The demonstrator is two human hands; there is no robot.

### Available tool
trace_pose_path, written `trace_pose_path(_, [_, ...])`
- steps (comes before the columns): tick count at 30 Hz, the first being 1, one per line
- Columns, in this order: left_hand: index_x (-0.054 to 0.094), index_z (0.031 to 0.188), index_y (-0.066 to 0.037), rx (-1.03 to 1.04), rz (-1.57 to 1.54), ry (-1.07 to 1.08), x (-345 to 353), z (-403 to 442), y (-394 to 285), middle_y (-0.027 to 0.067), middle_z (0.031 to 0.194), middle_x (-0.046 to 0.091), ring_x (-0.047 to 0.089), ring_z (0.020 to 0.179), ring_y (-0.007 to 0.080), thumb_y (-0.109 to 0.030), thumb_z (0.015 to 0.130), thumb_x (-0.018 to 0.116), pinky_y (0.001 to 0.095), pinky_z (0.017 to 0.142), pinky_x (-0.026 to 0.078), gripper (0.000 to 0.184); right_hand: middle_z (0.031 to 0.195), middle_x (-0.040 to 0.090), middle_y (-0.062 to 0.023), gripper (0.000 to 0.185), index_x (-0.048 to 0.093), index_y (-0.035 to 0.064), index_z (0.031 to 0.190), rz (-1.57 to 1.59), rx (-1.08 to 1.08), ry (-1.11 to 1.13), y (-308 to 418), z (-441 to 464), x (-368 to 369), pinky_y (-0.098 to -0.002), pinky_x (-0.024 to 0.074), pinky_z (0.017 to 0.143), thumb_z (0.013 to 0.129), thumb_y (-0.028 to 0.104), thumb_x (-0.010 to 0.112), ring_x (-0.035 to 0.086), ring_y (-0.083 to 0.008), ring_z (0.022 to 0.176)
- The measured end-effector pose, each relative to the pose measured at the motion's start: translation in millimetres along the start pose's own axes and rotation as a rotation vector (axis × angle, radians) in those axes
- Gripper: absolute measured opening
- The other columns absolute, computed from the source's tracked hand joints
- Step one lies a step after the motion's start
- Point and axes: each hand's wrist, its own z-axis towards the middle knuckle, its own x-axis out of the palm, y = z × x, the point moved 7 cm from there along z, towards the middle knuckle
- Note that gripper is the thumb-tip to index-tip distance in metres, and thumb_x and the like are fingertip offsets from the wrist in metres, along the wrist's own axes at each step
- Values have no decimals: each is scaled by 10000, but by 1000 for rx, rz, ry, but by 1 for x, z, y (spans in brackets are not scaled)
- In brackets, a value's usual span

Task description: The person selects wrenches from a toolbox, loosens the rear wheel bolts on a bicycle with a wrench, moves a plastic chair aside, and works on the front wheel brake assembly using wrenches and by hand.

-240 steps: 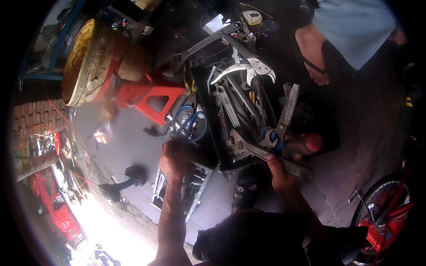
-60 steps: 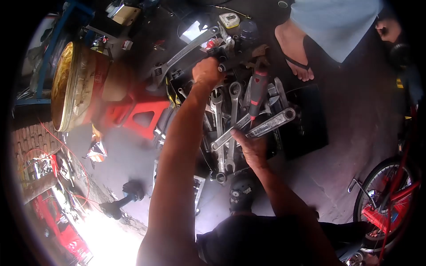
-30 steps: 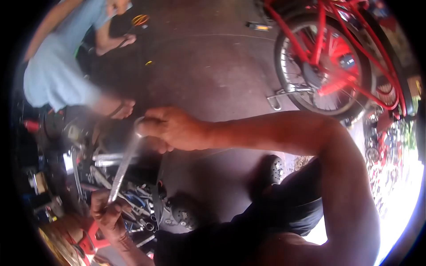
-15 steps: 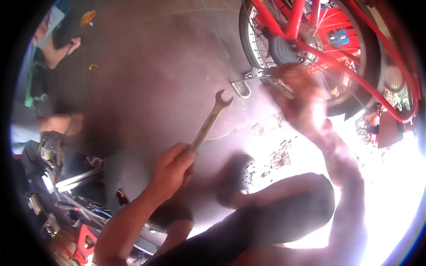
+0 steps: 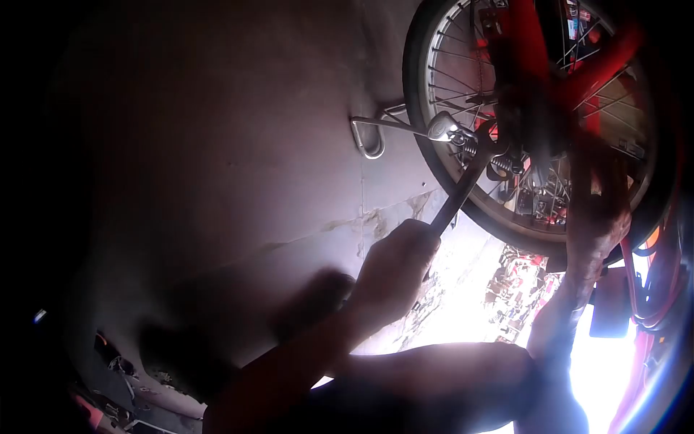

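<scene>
My left hand (image 5: 397, 271) is closed around the handle of an open-ended wrench (image 5: 460, 194), which points up and right. The wrench's jaw overlaps the hub area of a spoked bicycle wheel (image 5: 413, 79); whether it grips a nut is too dark to tell. Close to the jaw is a coil spring beside the silver joint of a kickstand (image 5: 370, 150). My right hand (image 5: 601, 217) reaches up at the wheel's right side, beside the red bicycle frame (image 5: 531, 43). Its fingers are dark and blurred, so what they touch is unclear.
Grey concrete floor (image 5: 238, 145) with a crack spreads to the left. Strong glare falls on the ground below the wheel. My bent leg (image 5: 448, 369) is in the lower middle. Assorted dark items (image 5: 116, 369) lie at the lower left.
My left hand has carried the wrench up and right to the wheel hub. My right hand has moved from the kickstand area to the wheel's right side. The view has shifted and darkened.
</scene>
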Motion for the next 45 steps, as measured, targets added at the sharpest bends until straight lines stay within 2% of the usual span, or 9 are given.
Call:
trace_pose_path(2, [559, 888, 9, 365, 249, -73, 11, 7, -4, 89, 771, 557, 529, 569, 165, -17, 914, 549, 311, 525, 449, 38, 1037, 713, -51, 185, 723, 97, 1069, -21, -18, -28, -5, -1, 4, -339, 542, 779, 894, 149, 703, 703, -209, 926])
trace_pose_path(3, [560, 867, 15, 244, 181, 48, 16, 11, 4, 126, 843, 574, 572, 635, 229, 21, 855, 580, 332, 556, 482, 24, 1027, 722, -62, 175, 723, 59, 1065, 61, 107, -23, -8, -3, 7, -313, 552, 776, 893, 77, 694, 698, -192, 916])
trace_pose_path(6, [571, 865, 13, 300, 245, 54, 23, 20, 5, 125, 858, 586, 598, 717, 255, 26, 830, 584, 347, 579, 505, 40, 1020, 720, -91, 196, 713, 14, 1070, 255, 178, -47, -18, -6, 14, -297, 560, 782, 876, 0, 689, 690, -192, 904])
trace_pose_path(7, [584, 893, -1, 212, 252, 116, 25, 24, 7, 129, 906, 604, 619, 792, 272, 19, 810, 590, 353, 599, 525, 85, 1018, 714, -119, 206, 705, -14, 1064, 248, 214, -49, -27, -8, 17, -296, 564, 793, 864, -52, 679, 685, -199, 906])
trace_pose_path(11, [600, 981, -29, 259, 192, 165, 32, 26, 3, 114, 950, 606, 628, 824, 269, -20, 814, 582, 365, 594, 530, 168, 1008, 706, -112, 205, 705, -19, 1067, 71, 126, 29, -23, -7, 12, -295, 557, 791, 864, -34, 686, 682, -195, 908])
trace_pose_path(15, [590, 1022, -27, 100, 57, 296, 45, 29, 13, 106, 903, 597, 623, 726, 224, -80, 876, 579, 331, 570, 511, 155, 999, 700, -111, 172, 718, -23, 1036, 198, 62, 0, -13, -1, 9, -288, 552, 758, 867, -3, 692, 682, -199, 909])
trace_pose_path(18, [591, 1018, -20, 104, 79, 349, 47, 34, 5, 108, 895, 596, 615, 695, 203, -130, 913, 585, 320, 554, 497, 152, 974, 692, -104, 136, 732, -22, 1000, 179, 187, -210, -32, -17, 19, -290, 541, 722, 879, 23, 688, 675, -191, 877])
trace_pose_path(28, [582, 1002, -18, 63, 1, 379, 52, 34, 1, 99, 855, 579, 588, 660, 188, -152, 920, 590, 313, 532, 474, 158, 922, 694, -102, 143, 716, -31, 1001, 138, 104, 21, 8, 10, 11, -301, 531, 712, 894, 55, 673, 674, -188, 826])
trace_pose_path(45, [567, 975, -14, -60, -174, 439, 64, 37, 0, 83, 788, 551, 543, 602, 164, -190, 932, 597, 300, 493, 436, 184, 936, 702, -103, 153, 713, -30, 1007, -59, 31, 45, -1, 3, 18, -310, 535, 731, 892, 62, 675, 680, -202, 847])
